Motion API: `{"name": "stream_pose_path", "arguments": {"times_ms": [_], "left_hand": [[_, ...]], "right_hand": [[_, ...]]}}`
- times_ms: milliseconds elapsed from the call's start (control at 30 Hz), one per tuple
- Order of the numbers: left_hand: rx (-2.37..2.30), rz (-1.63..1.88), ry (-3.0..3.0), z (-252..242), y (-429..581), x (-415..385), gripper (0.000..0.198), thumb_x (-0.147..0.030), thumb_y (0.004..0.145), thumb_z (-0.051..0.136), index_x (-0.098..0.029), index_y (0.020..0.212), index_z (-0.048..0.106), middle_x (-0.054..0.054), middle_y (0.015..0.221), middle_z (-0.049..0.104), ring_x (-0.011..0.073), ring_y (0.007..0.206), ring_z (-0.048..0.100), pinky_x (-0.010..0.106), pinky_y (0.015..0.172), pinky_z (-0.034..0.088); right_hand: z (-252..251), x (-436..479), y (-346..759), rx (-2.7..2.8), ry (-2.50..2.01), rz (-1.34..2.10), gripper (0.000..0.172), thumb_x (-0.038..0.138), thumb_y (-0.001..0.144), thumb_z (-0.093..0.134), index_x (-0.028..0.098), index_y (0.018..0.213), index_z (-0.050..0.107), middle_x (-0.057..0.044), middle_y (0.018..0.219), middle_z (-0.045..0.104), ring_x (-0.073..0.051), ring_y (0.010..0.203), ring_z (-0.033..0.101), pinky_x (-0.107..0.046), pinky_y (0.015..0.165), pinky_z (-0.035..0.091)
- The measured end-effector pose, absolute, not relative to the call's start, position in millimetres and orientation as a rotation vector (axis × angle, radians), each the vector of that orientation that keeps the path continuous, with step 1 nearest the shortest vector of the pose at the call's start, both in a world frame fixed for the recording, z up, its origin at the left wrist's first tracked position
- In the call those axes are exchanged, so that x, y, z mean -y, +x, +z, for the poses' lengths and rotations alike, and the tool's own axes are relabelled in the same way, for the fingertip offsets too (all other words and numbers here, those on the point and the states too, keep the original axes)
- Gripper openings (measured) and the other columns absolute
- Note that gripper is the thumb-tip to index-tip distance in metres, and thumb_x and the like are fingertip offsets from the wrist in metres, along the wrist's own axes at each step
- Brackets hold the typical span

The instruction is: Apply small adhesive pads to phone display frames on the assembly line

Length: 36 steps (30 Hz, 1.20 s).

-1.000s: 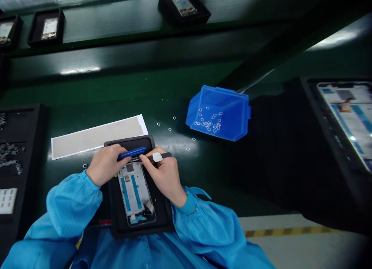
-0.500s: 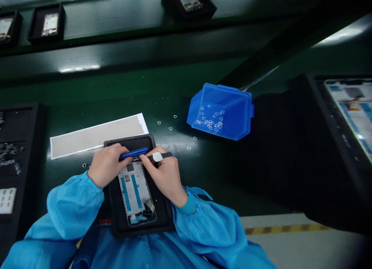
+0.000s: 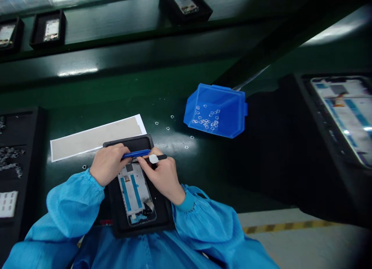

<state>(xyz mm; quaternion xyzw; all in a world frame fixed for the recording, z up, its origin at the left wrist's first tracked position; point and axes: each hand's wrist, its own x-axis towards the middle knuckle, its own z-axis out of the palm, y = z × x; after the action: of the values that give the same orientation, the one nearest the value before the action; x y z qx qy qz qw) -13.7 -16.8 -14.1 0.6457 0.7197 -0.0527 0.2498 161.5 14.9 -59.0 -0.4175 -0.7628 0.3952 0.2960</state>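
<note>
A phone frame (image 3: 136,191) with two blue strips lies in a black tray (image 3: 162,218) near my body. My left hand (image 3: 108,163) is closed on a blue pen-like tool (image 3: 136,154) over the top end of the frame. Facing it, my right hand (image 3: 162,174) is closed on dark tweezers (image 3: 162,157), with a white piece (image 3: 153,159) on or beside them. The fingertips of both hands almost meet at the frame's upper edge, and they hide what lies between them.
A blue bin (image 3: 215,110) holds small white outlines; several more lie on the green table (image 3: 162,106). Beyond my left hand is a pale sheet (image 3: 95,139). A parts tray (image 3: 29,152) stands left, another phone frame (image 3: 345,114) right, and small boxes (image 3: 48,28) on the back shelf.
The view has shifted slightly, so the bin and right-hand phone frame appear further left. The blue tool's tip now sits a little closer to my right fingers. Both hands keep their hold.
</note>
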Motion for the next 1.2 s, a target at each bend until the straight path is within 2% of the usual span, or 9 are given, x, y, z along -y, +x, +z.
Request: {"name": "stream_pose_path", "arguments": {"times_ms": [233, 433, 600, 667, 767, 833, 933, 1067, 1200], "left_hand": [[-1.97, -0.155, 1.765, -16.4, -15.8, 18.1, 0.017, -0.031, 0.092, 0.056, -0.024, 0.099, 0.069, 0.003, 0.101, 0.071, 0.0242, 0.093, 0.068, 0.031, 0.068, 0.045], [-2.001, -0.068, 1.81, -18.3, -18.1, 18.0, 0.017, -0.033, 0.09, 0.057, -0.023, 0.094, 0.07, 0.004, 0.095, 0.07, 0.0245, 0.089, 0.068, 0.031, 0.071, 0.048], [-2.293, 0.445, 1.654, -13.3, -31.5, 82.4, 0.033, -0.046, 0.093, 0.05, -0.024, 0.111, 0.067, 0.005, 0.104, 0.071, 0.0237, 0.094, 0.068, 0.032, 0.08, 0.052], [-2.356, 0.395, 1.55, -16.4, -30.9, 121.7, 0.042, -0.053, 0.091, 0.049, -0.024, 0.116, 0.066, 0.006, 0.103, 0.07, 0.0246, 0.089, 0.069, 0.031, 0.073, 0.054], [-2.284, 0.313, 1.356, -28.9, -12.1, 168.8, 0.047, -0.05, 0.089, 0.051, -0.026, 0.128, 0.061, 0.007, 0.106, 0.068, 0.0226, 0.078, 0.071, 0.03, 0.064, 0.056], [-2.175, 0.403, 1.203, -38.4, 7.3, 184.8, 0.055, -0.046, 0.088, 0.054, -0.028, 0.139, 0.052, 0.008, 0.12, 0.065, 0.0233, 0.086, 0.072, 0.03, 0.068, 0.059], [-2.073, 0.688, 0.926, -43.7, 24.8, 189.0, 0.066, -0.047, 0.089, 0.054, -0.027, 0.15, 0.038, 0.009, 0.137, 0.059, 0.0273, 0.115, 0.065, 0.032, 0.087, 0.059], [-2.059, 1.001, 0.727, -26.2, 1.1, 174.3, 0.068, -0.054, 0.086, 0.057, -0.024, 0.146, 0.045, 0.007, 0.145, 0.054, 0.0295, 0.135, 0.049, 0.037, 0.108, 0.047], [-2.108, 1.09, 0.748, -2.5, -55.9, 122.5, 0.066, -0.052, 0.084, 0.062, -0.023, 0.142, 0.049, 0.007, 0.145, 0.054, 0.0282, 0.135, 0.049, 0.037, 0.112, 0.042]], "right_hand": [[-63.3, -14.6, 159.3, 2.056, -1.12, 0.967, 0.022, 0.037, 0.092, 0.056, 0.022, 0.077, 0.053, 0.003, 0.057, 0.057, -0.016, 0.052, 0.059, -0.025, 0.05, 0.035], [-63.3, -16.3, 159.5, 1.943, -1.074, 1.041, 0.021, 0.035, 0.089, 0.059, 0.022, 0.073, 0.055, 0.005, 0.053, 0.051, -0.013, 0.045, 0.052, -0.025, 0.049, 0.036], [-77.1, -12.7, 169.3, 1.432, -1.086, 1.165, 0.024, 0.039, 0.087, 0.063, 0.022, 0.073, 0.054, 0.001, 0.067, 0.058, -0.017, 0.061, 0.062, -0.029, 0.059, 0.051], [-82.3, -10.3, 171.4, 1.242, -1.096, 1.256, 0.026, 0.044, 0.086, 0.065, 0.022, 0.077, 0.053, 0.001, 0.072, 0.059, -0.018, 0.066, 0.065, -0.032, 0.065, 0.056], [-85.9, -7.3, 169.6, 1.103, -1.074, 1.396, 0.028, 0.048, 0.085, 0.065, 0.023, 0.082, 0.053, 0.001, 0.076, 0.06, -0.017, 0.065, 0.066, -0.034, 0.067, 0.06], [-86.7, -6.6, 167.1, 1.078, -1.06, 1.42, 0.028, 0.048, 0.086, 0.065, 0.023, 0.082, 0.053, 0.001, 0.077, 0.061, -0.017, 0.065, 0.066, -0.033, 0.068, 0.06], [-86.3, -8.6, 166.0, 1.04, -1.06, 1.386, 0.026, 0.047, 0.089, 0.061, 0.023, 0.083, 0.053, 0.0, 0.079, 0.063, -0.015, 0.064, 0.065, -0.032, 0.068, 0.059], [-77.9, -14.5, 171.9, 0.982, -1.04, 1.28, 0.025, 0.046, 0.098, 0.046, 0.024, 0.1, 0.057, 0.0, 0.075, 0.068, -0.016, 0.063, 0.065, -0.032, 0.069, 0.055], [-65.4, -18.9, 180.0, 1.038, -1.04, 1.162, 0.028, 0.043, 0.103, 0.04, 0.025, 0.117, 0.055, 0.001, 0.071, 0.073, -0.017, 0.059, 0.065, -0.035, 0.071, 0.054]]}}
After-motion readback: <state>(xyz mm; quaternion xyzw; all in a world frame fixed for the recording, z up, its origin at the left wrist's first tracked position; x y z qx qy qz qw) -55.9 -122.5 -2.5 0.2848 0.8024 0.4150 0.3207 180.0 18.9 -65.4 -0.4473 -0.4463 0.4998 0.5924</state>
